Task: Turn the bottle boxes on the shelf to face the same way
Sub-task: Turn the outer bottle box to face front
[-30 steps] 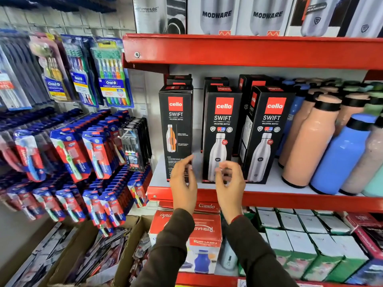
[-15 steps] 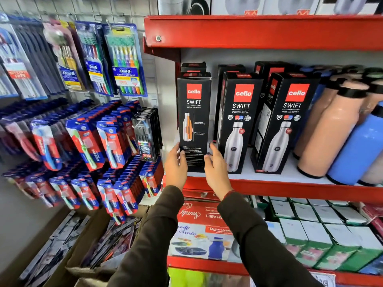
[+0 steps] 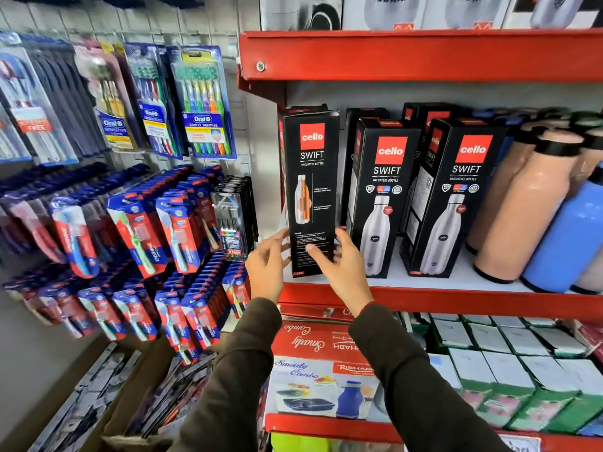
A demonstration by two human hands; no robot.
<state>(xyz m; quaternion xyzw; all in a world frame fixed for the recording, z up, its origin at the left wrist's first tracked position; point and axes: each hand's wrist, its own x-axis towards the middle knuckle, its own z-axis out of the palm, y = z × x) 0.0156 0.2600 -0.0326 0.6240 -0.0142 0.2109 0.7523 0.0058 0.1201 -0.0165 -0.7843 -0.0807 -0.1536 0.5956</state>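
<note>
The leftmost cello box [image 3: 311, 194] is gripped low down by both hands: left hand [image 3: 266, 272] on its left edge, right hand [image 3: 341, 265] w/ thumb across the front and fingers round the right edge. Vs. 0.5 s ago, the box is seen held a bit higher and nearer the shelf's [image 3: 424, 300] front lip; whether its base is lifted can't be told. Its cutaway-bottle face is shown, unlike the two boxes [image 3: 385, 197] [image 3: 456, 197] to the right, w/ steel-bottle fronts, left unmoved. Peach bottles [image 3: 528, 203] and a blue bottle [image 3: 567, 236] are stood further right.
</note>
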